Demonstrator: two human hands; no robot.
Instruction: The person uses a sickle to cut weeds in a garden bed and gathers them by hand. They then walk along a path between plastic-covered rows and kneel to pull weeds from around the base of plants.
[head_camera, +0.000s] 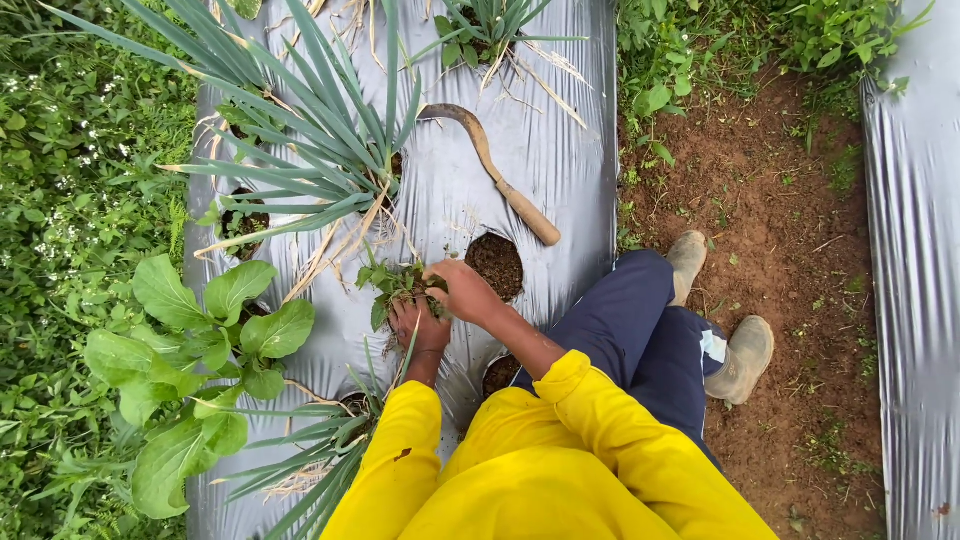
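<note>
bed: raised garden bed covered with silver plastic sheet | holes: round planting hole with dark soil, near the middle | on sheet: sickle with wooden handle lies flat, dry straw pieces near top | beside: bare brown soil path, second sheet strip at right edge

Leafy green weed clump, soil-clotted roots

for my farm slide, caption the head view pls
Both hands, left hand and right hand, grip a weed clump on silver mulch sheet.
</note>
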